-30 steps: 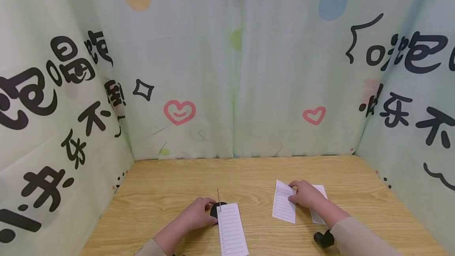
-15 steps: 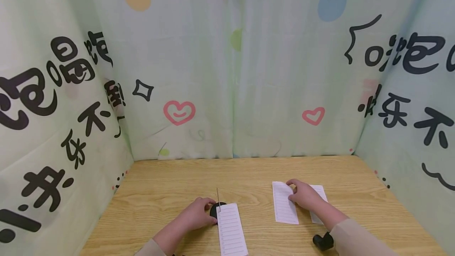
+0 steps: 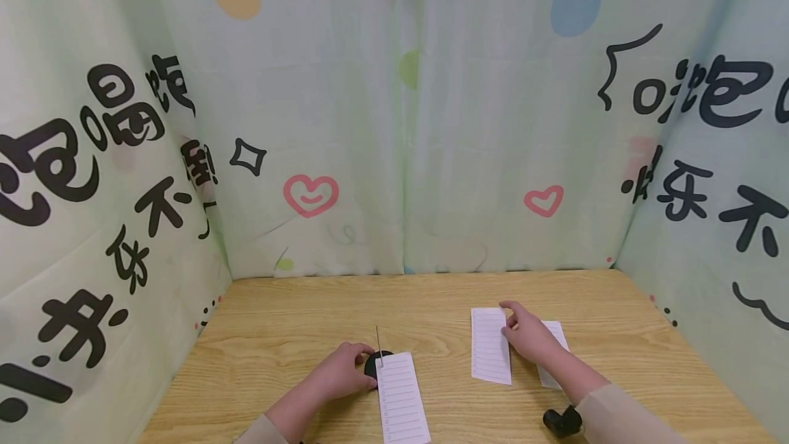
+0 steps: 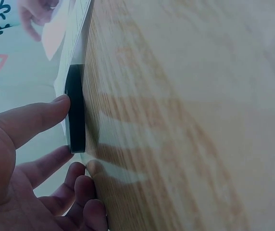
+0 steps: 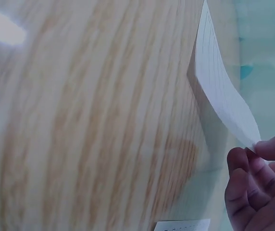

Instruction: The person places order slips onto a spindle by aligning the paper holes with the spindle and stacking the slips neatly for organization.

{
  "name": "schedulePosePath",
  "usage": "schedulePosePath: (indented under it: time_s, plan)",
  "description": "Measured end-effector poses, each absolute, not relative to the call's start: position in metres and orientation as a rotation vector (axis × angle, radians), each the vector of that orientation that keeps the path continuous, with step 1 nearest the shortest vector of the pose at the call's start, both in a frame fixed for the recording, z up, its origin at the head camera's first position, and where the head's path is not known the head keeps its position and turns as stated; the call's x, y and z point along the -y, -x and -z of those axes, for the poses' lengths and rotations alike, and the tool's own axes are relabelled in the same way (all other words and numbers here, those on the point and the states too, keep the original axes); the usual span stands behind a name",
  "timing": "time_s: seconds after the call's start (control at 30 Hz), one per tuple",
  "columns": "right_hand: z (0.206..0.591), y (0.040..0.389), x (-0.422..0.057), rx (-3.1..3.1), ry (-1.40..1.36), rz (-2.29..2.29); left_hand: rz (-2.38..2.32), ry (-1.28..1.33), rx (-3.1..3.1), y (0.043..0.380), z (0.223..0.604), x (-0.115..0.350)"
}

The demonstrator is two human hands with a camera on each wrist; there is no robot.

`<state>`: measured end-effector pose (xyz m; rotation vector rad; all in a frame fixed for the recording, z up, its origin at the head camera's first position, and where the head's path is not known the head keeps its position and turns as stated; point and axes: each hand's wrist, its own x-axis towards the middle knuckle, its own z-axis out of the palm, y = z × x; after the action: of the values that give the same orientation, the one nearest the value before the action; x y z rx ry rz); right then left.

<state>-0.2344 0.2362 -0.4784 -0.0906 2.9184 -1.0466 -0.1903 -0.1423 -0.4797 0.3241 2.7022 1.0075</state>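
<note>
My left hand (image 3: 344, 371) grips the black round base (image 4: 76, 110) of a paper spike between thumb and forefinger. A thin upright needle (image 3: 379, 340) rises from that base. Lined paper slips (image 3: 403, 399) lie over the base at the needle, stretching toward me; how many are stacked cannot be told. To the right, my right hand (image 3: 529, 333) pinches the right edge of a separate lined slip (image 3: 490, 346). In the right wrist view this slip (image 5: 221, 86) bows, its held end raised off the table.
Another white slip (image 3: 554, 334) lies on the wooden table (image 3: 308, 307), partly hidden under my right forearm. A small black object (image 3: 562, 421) sits beside the right sleeve. Printed curtains (image 3: 345, 108) stand behind the table and along both sides.
My right hand has shifted slightly away from me, and the slip it holds has moved and turned a little with it. The left hand and the spike have stayed put.
</note>
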Motion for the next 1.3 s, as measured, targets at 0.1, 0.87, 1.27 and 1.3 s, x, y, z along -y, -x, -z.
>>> schedulePosePath:
  time_s: [0.1, 0.87, 1.27, 1.3]
  plan:
    - [0.477, 0.234, -0.235, -2.930, 0.092, 1.067, -1.014, -0.317, -2.697, 0.190, 0.480, 0.142]
    - [0.447, 0.219, -0.210, -2.748, 0.217, 1.541, -1.014, -0.328, -2.699, 0.190, 0.479, 0.142]
    - [0.441, 0.215, -0.194, -2.560, 0.383, 1.760, -1.010, -0.340, -2.698, 0.189, 0.478, 0.142]
    - [0.442, 0.215, -0.192, -2.553, 0.402, 1.765, -1.012, -0.343, -2.696, 0.189, 0.478, 0.142]
